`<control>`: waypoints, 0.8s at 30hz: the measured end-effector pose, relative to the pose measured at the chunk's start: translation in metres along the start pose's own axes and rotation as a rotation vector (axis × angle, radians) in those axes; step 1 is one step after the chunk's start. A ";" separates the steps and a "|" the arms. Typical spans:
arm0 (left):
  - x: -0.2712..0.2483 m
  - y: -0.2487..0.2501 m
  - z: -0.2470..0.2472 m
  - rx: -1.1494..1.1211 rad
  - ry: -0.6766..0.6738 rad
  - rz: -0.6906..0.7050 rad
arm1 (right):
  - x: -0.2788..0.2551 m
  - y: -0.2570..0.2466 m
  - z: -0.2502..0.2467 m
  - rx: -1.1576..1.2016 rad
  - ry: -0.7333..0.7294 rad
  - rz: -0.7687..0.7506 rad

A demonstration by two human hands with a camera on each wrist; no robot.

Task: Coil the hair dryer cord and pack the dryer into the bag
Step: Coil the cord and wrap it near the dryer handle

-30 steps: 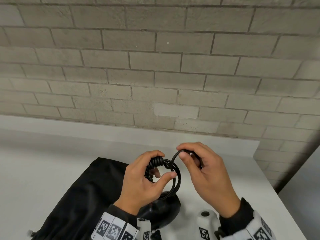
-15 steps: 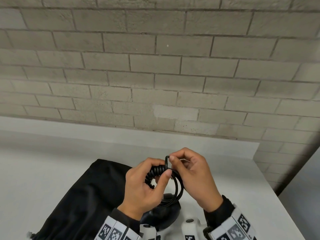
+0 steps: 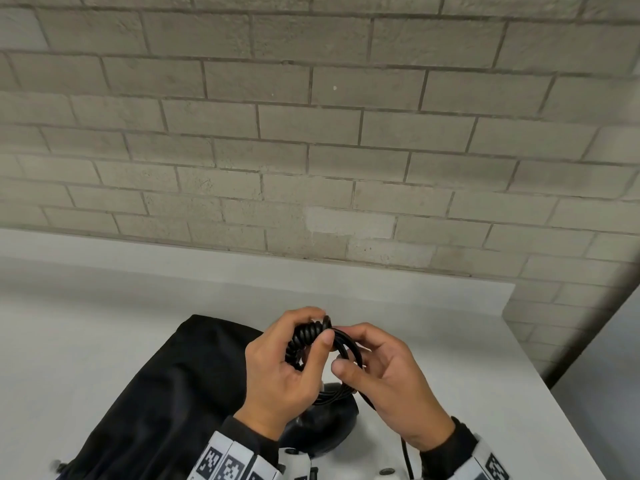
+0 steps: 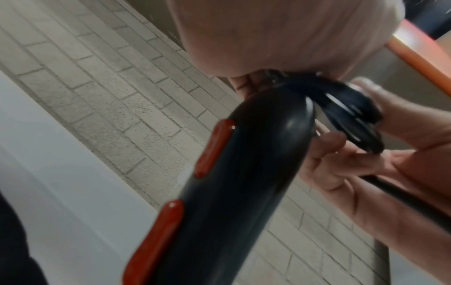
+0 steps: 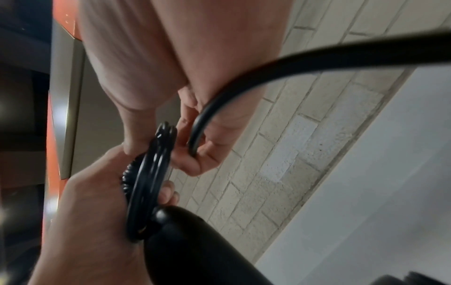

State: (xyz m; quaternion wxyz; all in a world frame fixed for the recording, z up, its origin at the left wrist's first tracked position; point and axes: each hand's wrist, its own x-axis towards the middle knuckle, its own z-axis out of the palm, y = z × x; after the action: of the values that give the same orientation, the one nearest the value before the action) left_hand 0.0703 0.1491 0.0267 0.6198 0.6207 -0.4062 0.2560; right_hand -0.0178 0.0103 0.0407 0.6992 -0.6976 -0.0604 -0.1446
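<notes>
A white table (image 3: 104, 323) is standing against the grey brick wall (image 3: 311, 133) at the far side. The black fabric bag (image 3: 166, 393) is lying on the table at near left. Just right of the bag, the left hand (image 3: 284, 372) and right hand (image 3: 391, 386) are meeting above the black hair dryer (image 3: 325, 427), with the black coiled cord (image 3: 332, 348) sitting between them.
</notes>
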 end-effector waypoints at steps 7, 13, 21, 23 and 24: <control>0.001 0.001 0.001 0.082 -0.056 0.015 | 0.006 -0.005 -0.005 -0.168 -0.033 -0.004; 0.004 0.000 -0.004 0.114 -0.123 -0.077 | 0.010 -0.003 -0.004 -0.276 0.008 -0.040; 0.025 0.007 -0.022 0.161 -0.385 -0.258 | 0.009 -0.005 0.001 -0.393 0.090 -0.069; 0.022 0.008 -0.017 0.116 -0.377 -0.246 | 0.009 -0.007 0.002 -0.397 0.116 -0.078; 0.019 0.008 -0.013 0.079 -0.348 -0.245 | 0.009 -0.008 0.003 -0.388 0.125 -0.080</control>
State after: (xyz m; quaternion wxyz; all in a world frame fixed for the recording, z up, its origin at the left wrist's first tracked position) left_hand 0.0768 0.1594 0.0478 0.5421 0.7241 -0.4182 0.0833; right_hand -0.0113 0.0125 0.0505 0.5476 -0.8060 -0.0152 -0.2241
